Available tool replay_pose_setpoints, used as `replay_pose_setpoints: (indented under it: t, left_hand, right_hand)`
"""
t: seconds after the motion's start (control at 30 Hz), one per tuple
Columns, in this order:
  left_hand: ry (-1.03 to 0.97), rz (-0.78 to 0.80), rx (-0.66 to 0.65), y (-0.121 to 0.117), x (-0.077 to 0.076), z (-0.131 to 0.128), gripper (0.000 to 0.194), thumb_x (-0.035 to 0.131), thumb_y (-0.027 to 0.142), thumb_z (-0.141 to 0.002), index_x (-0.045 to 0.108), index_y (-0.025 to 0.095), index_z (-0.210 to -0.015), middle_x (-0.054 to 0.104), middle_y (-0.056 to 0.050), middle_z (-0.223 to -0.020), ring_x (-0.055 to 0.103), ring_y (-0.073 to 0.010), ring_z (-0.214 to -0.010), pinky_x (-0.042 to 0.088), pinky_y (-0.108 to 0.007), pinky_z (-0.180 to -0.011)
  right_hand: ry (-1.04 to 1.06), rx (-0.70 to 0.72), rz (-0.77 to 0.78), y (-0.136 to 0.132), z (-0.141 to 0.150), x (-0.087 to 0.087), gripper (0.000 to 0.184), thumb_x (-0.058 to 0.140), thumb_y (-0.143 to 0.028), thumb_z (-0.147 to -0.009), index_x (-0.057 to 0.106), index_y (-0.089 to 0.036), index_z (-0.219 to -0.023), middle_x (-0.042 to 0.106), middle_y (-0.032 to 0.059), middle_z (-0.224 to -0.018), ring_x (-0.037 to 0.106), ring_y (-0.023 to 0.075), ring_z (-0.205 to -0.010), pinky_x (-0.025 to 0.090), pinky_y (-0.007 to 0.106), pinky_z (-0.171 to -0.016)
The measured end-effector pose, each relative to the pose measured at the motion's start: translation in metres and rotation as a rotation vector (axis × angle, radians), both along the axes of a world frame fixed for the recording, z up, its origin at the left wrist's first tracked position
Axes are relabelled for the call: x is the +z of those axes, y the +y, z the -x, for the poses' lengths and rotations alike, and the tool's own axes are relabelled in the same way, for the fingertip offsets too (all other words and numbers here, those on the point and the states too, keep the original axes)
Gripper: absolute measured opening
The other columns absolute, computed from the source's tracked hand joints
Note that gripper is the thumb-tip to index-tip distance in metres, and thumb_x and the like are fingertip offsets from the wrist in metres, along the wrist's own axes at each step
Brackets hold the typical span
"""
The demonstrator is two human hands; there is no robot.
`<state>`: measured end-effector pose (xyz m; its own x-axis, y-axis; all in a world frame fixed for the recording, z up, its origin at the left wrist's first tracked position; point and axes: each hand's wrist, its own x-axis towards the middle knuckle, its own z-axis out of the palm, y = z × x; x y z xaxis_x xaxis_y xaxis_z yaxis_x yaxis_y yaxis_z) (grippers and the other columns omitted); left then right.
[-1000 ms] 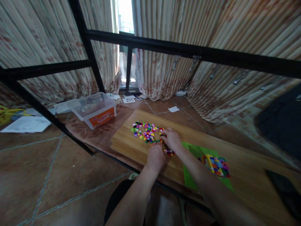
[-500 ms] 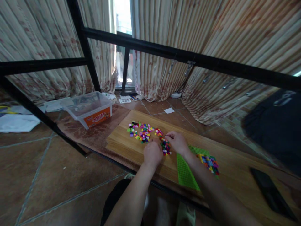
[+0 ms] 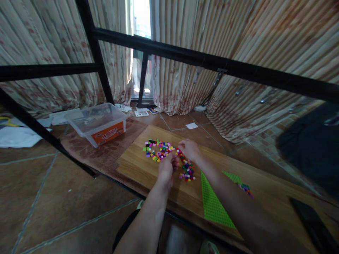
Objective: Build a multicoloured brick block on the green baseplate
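Note:
Small coloured toy bricks (image 3: 152, 151) lie loose in a pile on a wooden board, spreading into a second cluster of bricks (image 3: 188, 173) nearer me. My left hand (image 3: 166, 168) is at the near side of the pile, its fingers curled together; whatever they hold is too small to make out. Just beyond and to the right, my right hand (image 3: 190, 150) reaches down at the bricks with bent, closed fingertips, their contents hidden. Under my right forearm lies a green studded baseplate (image 3: 214, 199). Built-up bricks (image 3: 246, 189) on it are partly covered by the forearm.
A clear plastic tub (image 3: 97, 123) with an orange label stands on the brown cloth left of the wooden board (image 3: 135, 158). A dark phone-like slab (image 3: 304, 215) lies at the right. A black metal rail (image 3: 172, 51) crosses ahead, before striped curtains (image 3: 180, 88).
My right hand has moved left, over the bricks. My left hand has shifted slightly left and turned, its fingers now curled. The view has moved a little; my forearm covers more of the built-up bricks.

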<state>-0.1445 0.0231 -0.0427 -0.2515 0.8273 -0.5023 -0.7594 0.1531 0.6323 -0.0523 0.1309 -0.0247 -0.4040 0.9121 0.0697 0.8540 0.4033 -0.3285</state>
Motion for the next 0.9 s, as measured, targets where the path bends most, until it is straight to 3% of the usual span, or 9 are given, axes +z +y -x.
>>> replay_pose_setpoints:
  t: [0.1, 0.3, 0.43, 0.6, 0.73, 0.9]
  left_hand:
    - [0.048, 0.015, -0.013, 0.001, 0.0, 0.0, 0.016, 0.062, 0.026, -0.078, 0.068, 0.011, -0.077, 0.063, 0.0, -0.063, 0.047, -0.0045, -0.044, 0.032, -0.017, -0.044]
    - [0.069, 0.024, -0.036, 0.001, 0.001, -0.003, 0.016, 0.067, 0.025, -0.073, 0.068, 0.01, -0.078, 0.063, -0.001, -0.064, 0.047, -0.0049, -0.044, 0.031, -0.018, -0.044]
    - [0.048, 0.039, 0.016, 0.0, 0.001, -0.003, 0.018, 0.062, 0.028, -0.081, 0.065, 0.011, -0.076, 0.061, -0.001, -0.063, 0.049, -0.0063, -0.046, 0.034, -0.018, -0.045]
    - [-0.11, 0.081, 0.074, 0.0, 0.005, -0.002, 0.033, 0.045, 0.033, -0.093, 0.061, 0.012, -0.073, 0.06, -0.004, -0.063, 0.056, -0.0103, -0.053, 0.043, -0.021, -0.05]
    - [-0.107, 0.074, 0.003, -0.001, 0.007, -0.003, 0.025, 0.051, 0.027, -0.089, 0.062, 0.011, -0.073, 0.059, -0.002, -0.062, 0.049, -0.0064, -0.047, 0.034, -0.017, -0.044]
    - [-0.054, 0.077, -0.059, -0.002, 0.005, -0.007, 0.015, 0.06, 0.024, -0.079, 0.064, 0.011, -0.073, 0.057, 0.002, -0.06, 0.039, -0.0038, -0.04, 0.022, -0.017, -0.039]
  right_hand:
    - [-0.079, 0.035, 0.042, 0.01, 0.012, -0.01, 0.017, 0.065, -0.028, -0.081, 0.074, -0.018, -0.091, 0.073, 0.0118, -0.102, 0.062, 0.0251, -0.109, 0.043, 0.034, -0.095]
    - [-0.067, 0.046, 0.099, 0.007, 0.013, -0.016, 0.018, 0.061, -0.017, -0.079, 0.075, -0.02, -0.091, 0.075, 0.0082, -0.093, 0.067, 0.022, -0.094, 0.047, 0.031, -0.084]
    - [0.056, 0.102, 0.133, -0.003, 0.006, -0.011, 0.022, 0.057, -0.019, -0.083, 0.074, -0.018, -0.096, 0.076, 0.0077, -0.096, 0.069, 0.0199, -0.089, 0.05, 0.029, -0.079]
    - [0.182, 0.264, 0.238, -0.014, -0.001, -0.002, 0.024, 0.055, -0.03, -0.088, 0.073, -0.021, -0.101, 0.077, 0.0007, -0.089, 0.07, 0.0135, -0.077, 0.052, 0.023, -0.071]
    - [0.171, 0.206, 0.201, 0.001, -0.004, -0.003, 0.026, 0.051, -0.027, -0.09, 0.073, -0.018, -0.099, 0.076, 0.0047, -0.094, 0.069, 0.0172, -0.084, 0.052, 0.027, -0.076]
    - [0.059, 0.148, 0.15, 0.019, 0.007, -0.016, 0.034, 0.062, -0.014, -0.077, 0.069, -0.019, -0.11, 0.072, 0.0085, -0.11, 0.067, 0.0202, -0.096, 0.049, 0.03, -0.086]
